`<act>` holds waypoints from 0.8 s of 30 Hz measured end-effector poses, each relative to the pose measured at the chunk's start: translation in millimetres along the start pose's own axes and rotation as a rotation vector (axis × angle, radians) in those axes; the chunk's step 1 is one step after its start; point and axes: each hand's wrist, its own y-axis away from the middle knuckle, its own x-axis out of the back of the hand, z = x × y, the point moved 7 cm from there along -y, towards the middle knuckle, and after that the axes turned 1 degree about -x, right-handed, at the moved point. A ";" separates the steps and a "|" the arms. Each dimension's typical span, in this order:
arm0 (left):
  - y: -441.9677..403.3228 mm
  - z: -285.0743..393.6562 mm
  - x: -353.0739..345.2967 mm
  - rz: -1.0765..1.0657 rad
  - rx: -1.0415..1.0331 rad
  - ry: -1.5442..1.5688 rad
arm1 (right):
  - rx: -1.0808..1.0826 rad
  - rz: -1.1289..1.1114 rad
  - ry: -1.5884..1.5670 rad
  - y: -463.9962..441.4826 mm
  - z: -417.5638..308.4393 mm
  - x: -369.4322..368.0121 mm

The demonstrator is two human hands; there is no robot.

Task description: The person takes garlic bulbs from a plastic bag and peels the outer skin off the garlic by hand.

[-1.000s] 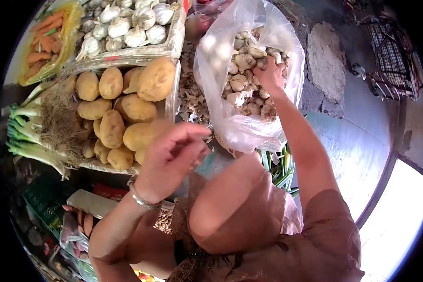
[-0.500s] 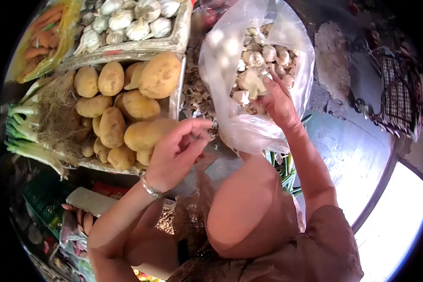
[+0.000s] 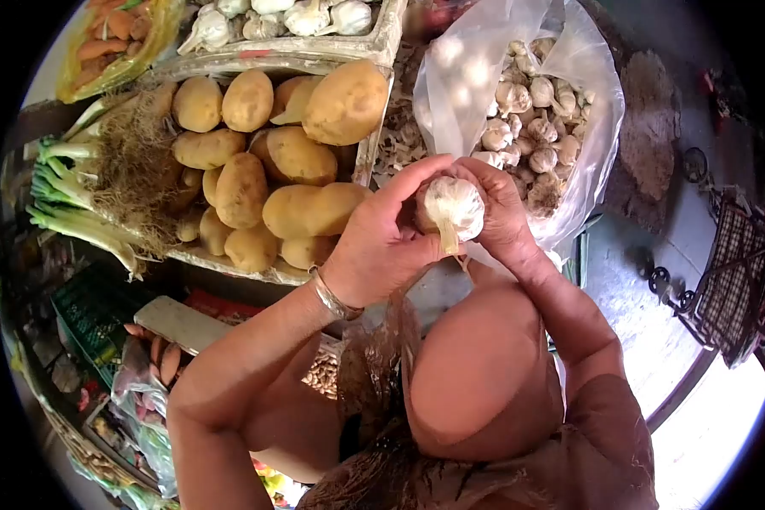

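Observation:
A white garlic bulb point(image 3: 453, 208) is held between both hands, its stem pointing down toward my body. My left hand point(image 3: 389, 234), with a bracelet at the wrist, curls its thumb and fingers round the bulb's left side. My right hand point(image 3: 497, 208) grips the bulb from the right. Just beyond them lies an open clear plastic bag point(image 3: 450, 110) full of garlic bulbs point(image 3: 542, 127). The fingertips behind the bulb are partly hidden.
A crate of potatoes point(image 3: 240, 189) stands left, with leeks point(image 3: 68, 191) beside it. White garlic point(image 3: 272, 13) fills a box behind. A yellow bag of carrots point(image 3: 110, 42) is at the far left. A checkered cart point(image 3: 731, 272) stands right. A green crate point(image 3: 102, 314) is lower left.
My right hand has come out of the bag toward me with a garlic bulb. My left hand has moved right and closed on the same bulb. The view has shifted.

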 end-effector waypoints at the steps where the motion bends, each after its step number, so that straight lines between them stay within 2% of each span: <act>1: -0.6 -2.1 -0.4 -0.006 0.030 0.046 | 0.032 -0.012 0.045 0.3 -1.5 -0.2; 3: -2.1 -7.9 3.4 0.005 0.047 0.067 | 0.083 0.056 0.148 0.5 -4.8 4.6; 5: -2.2 -14.1 6.6 0.020 0.066 0.090 | 0.000 0.094 0.066 -1.5 0.8 14.1; 6: -2.0 -13.1 8.2 0.033 0.028 0.022 | 0.001 0.104 -0.141 -1.9 0.0 15.1; 7: -2.0 -10.6 10.1 0.047 -0.009 -0.047 | 0.000 0.104 -0.142 0.2 -3.9 14.9; 9: -2.8 -7.2 13.6 0.054 0.004 -0.071 | -0.067 -0.040 -0.165 8.0 -13.3 1.4; 11: -2.0 -4.4 13.5 0.058 0.017 -0.093 | -0.031 -0.057 -0.120 9.9 -17.7 -5.6; 13: 0.5 -11.4 15.7 0.120 0.142 -0.078 | -0.038 -0.149 0.002 7.0 -17.6 -6.9; 14: 0.3 -15.7 16.4 0.160 0.146 0.056 | -0.087 -0.147 0.034 5.5 -13.7 -2.3; 21: 0.4 -19.1 12.9 0.122 0.111 0.053 | -0.121 -0.044 -0.015 -3.6 0.4 9.7; 24: 0.9 -13.1 9.9 0.021 0.079 0.173 | -0.057 -0.022 0.082 -6.7 -1.4 11.3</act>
